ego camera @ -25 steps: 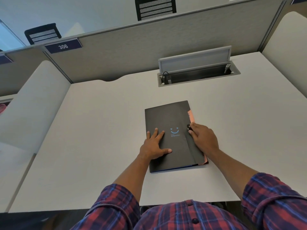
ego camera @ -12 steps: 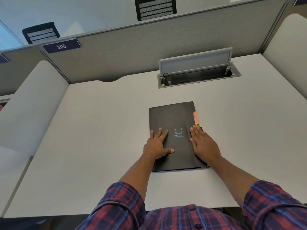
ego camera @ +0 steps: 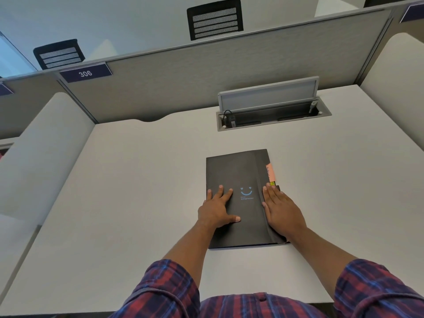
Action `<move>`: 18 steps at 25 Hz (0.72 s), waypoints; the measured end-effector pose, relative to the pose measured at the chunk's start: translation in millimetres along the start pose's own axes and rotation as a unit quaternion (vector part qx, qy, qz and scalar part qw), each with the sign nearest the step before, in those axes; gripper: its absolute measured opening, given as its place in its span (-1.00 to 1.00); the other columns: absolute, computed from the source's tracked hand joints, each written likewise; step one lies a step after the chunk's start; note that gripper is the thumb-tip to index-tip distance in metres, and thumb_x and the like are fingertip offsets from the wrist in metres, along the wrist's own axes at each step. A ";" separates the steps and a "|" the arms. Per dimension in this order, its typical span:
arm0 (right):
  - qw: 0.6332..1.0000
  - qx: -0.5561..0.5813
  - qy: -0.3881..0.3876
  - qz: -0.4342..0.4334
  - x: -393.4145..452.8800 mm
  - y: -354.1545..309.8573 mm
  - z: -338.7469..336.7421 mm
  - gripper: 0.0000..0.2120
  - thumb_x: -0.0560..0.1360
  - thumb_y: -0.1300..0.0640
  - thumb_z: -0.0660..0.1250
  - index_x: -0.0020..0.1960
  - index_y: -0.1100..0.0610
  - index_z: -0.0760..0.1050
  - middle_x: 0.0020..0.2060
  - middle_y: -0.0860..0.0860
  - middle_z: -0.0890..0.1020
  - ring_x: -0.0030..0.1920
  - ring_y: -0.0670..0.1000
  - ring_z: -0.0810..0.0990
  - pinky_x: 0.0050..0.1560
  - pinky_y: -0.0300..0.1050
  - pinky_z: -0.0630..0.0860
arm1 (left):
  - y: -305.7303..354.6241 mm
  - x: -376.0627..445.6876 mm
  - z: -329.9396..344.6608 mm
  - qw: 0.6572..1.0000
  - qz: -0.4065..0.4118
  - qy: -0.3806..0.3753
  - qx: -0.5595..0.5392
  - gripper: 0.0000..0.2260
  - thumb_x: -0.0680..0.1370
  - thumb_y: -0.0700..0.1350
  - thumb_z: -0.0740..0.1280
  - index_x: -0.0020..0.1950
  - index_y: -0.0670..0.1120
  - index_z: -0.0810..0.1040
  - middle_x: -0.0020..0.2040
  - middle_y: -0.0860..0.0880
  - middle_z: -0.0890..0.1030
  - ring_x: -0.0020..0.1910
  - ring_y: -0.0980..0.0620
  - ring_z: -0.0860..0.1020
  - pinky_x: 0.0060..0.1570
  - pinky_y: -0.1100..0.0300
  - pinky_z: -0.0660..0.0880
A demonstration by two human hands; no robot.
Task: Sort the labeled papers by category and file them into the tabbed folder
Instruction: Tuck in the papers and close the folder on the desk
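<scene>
Black folder point(ego camera: 237, 177) lies closed and flat on the white desk point(ego camera: 142, 180), a little right of centre, long side running away from the person. Left hand point(ego camera: 218, 210) rests palm down on the cover's near-left part, fingers straight and slightly spread, thumb out to the side; it grips nothing. Right hand point(ego camera: 283, 212) lies flat along the folder's right edge, fingers straight and close together, pressing the cover down, also gripping nothing. Cover is matte black with a small blue smiling-face mark point(ego camera: 246, 191) between the two hands (print under it too small to read). A pink tab point(ego camera: 270, 172) and a yellow-green tab point(ego camera: 272, 184) stick out at the right edge just beyond the right fingertips. Plaid sleeves, rolled. Farther back, an open cable tray point(ego camera: 273, 117) sunk in the desk; grey partition point(ego camera: 206, 72) behind with a plate reading 306 point(ego camera: 85, 73).
</scene>
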State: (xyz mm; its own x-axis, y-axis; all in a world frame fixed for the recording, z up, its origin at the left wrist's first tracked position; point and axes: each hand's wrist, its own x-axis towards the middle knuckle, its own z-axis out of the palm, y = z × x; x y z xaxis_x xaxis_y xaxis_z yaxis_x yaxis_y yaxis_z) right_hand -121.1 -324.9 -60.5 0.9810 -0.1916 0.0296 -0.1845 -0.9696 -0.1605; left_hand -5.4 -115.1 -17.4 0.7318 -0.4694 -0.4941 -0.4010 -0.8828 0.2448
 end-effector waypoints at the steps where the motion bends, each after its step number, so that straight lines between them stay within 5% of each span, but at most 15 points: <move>1: 1.000 -0.004 -0.007 -0.001 0.5 -0.1 -1.7 -0.41 0.64 -0.02 -0.11 0.50 0.28 0.35 0.46 0.19 0.42 0.46 0.16 0.43 0.43 0.05 0.40 | 0.0 -0.2 -0.1 1.000 -0.001 0.001 0.003 -0.04 0.39 0.36 0.42 0.59 0.29 -0.14 0.64 0.16 -0.17 0.62 -0.11 -0.19 0.44 -0.21 0.28; 10: 0.997 -0.054 -0.047 -0.022 8.1 0.6 -9.2 -0.42 0.62 -0.01 -0.07 0.41 0.29 0.47 0.36 0.22 0.54 0.34 0.19 0.55 0.29 0.08 0.51 | -0.9 -0.7 2.6 1.000 0.000 0.010 0.018 -0.04 0.39 0.40 0.39 0.59 0.30 -0.14 0.64 0.15 -0.15 0.62 -0.11 -0.16 0.40 -0.20 0.33; 18: 0.992 -0.111 -0.062 -0.022 15.1 0.5 -7.8 -0.46 0.69 -0.06 -0.08 0.60 0.15 0.16 0.56 0.09 0.28 0.56 0.08 0.24 0.54 0.00 0.11 | -0.5 -4.6 0.3 1.000 0.006 -0.007 0.023 -0.04 0.41 0.40 0.36 0.60 0.26 -0.17 0.64 0.13 -0.19 0.62 -0.12 -0.20 0.47 -0.21 0.23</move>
State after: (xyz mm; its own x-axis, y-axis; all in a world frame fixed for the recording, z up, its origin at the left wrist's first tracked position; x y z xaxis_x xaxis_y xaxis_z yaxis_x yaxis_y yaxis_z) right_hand -106.8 -329.5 -52.4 0.9856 -0.1417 -0.0920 -0.1366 -0.9888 0.0593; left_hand -8.8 -112.5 -15.5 0.7199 -0.4786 -0.5027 -0.4344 -0.8756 0.2114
